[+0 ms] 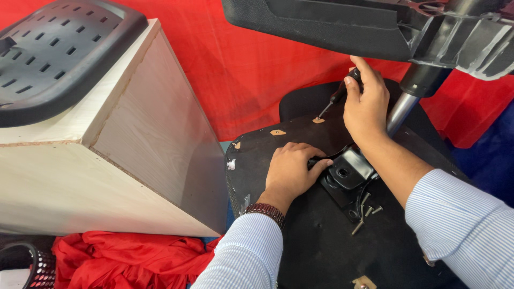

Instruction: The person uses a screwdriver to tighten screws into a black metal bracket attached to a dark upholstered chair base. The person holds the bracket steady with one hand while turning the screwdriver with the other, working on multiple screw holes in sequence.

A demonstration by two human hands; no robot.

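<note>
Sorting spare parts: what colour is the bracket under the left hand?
Black, glossy: the bracket beside the left hand, seen in the head view.
</note>
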